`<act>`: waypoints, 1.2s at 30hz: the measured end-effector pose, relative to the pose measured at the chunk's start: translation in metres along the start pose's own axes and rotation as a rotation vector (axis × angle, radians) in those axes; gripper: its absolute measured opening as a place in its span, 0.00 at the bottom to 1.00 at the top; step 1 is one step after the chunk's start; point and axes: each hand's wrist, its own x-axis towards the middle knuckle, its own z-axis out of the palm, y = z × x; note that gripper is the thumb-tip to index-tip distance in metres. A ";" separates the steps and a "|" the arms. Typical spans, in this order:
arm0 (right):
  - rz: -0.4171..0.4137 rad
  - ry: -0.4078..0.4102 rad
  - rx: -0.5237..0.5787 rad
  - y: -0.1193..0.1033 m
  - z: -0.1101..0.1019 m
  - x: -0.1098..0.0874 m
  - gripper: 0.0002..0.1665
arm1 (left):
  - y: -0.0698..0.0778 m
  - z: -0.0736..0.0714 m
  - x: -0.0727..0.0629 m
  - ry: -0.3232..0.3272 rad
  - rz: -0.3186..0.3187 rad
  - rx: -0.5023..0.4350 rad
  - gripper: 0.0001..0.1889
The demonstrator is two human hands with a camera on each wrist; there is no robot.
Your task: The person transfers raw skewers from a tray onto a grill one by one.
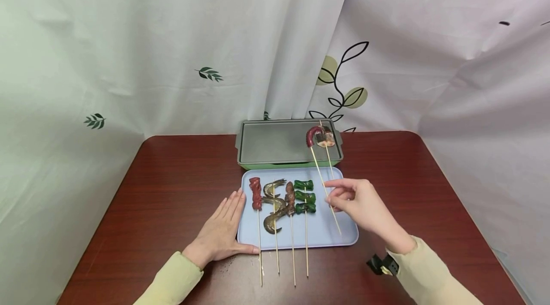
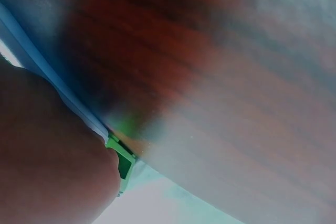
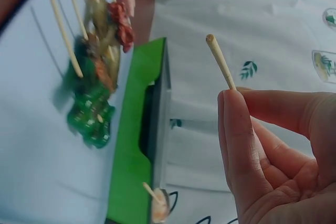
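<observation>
My right hand [image 1: 365, 205] pinches the bamboo stick of a skewer between thumb and fingertips, above the right side of a pale blue tray [image 1: 322, 231]. At its far end is a curved dark red sausage [image 1: 310, 137]. In the right wrist view the stick's bare end [image 3: 220, 61] juts out past the fingers. Fingers straight, my left hand [image 1: 223, 228] rests along the tray's left edge, thumb at the near corner. A skewer with fish pieces [image 1: 325, 139] lies on the grey griddle plate [image 1: 275, 142], partly behind the sausage.
On the tray lie skewers of red meat [image 1: 255, 194], shrimp [image 1: 271, 223], brownish meat [image 1: 290, 197] and green rolled vegetables [image 1: 305, 196]. Their sticks overhang the near edge. The griddle's green base [image 3: 128, 182] stands directly behind the tray, before a white patterned curtain [image 1: 206, 33].
</observation>
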 end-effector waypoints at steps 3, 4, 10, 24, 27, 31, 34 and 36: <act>-0.006 0.007 -0.008 -0.002 -0.005 0.011 0.19 | 0.001 -0.002 0.000 0.002 0.003 -0.005 0.72; -0.007 0.010 -0.013 -0.003 -0.007 0.015 0.19 | 0.001 -0.002 0.000 -0.001 0.003 0.001 0.72; 0.019 0.016 0.006 -0.006 -0.014 0.045 0.20 | -0.001 0.000 0.001 -0.002 -0.002 0.015 0.73; 0.249 -0.024 0.153 0.018 -0.012 0.112 0.23 | 0.002 -0.006 0.001 -0.036 -0.018 -0.022 0.72; 0.285 -0.029 0.162 0.023 -0.010 0.120 0.23 | 0.003 -0.006 0.001 -0.034 -0.018 -0.028 0.72; 0.322 -0.025 0.157 0.026 -0.005 0.124 0.23 | 0.001 -0.002 0.000 -0.038 -0.022 -0.013 0.72; 0.348 -0.017 0.152 0.026 -0.003 0.126 0.23 | 0.000 0.000 0.000 -0.039 -0.026 0.000 0.73; 0.360 -0.008 0.152 0.027 -0.002 0.126 0.22 | -0.001 0.000 0.000 -0.033 -0.023 0.002 0.73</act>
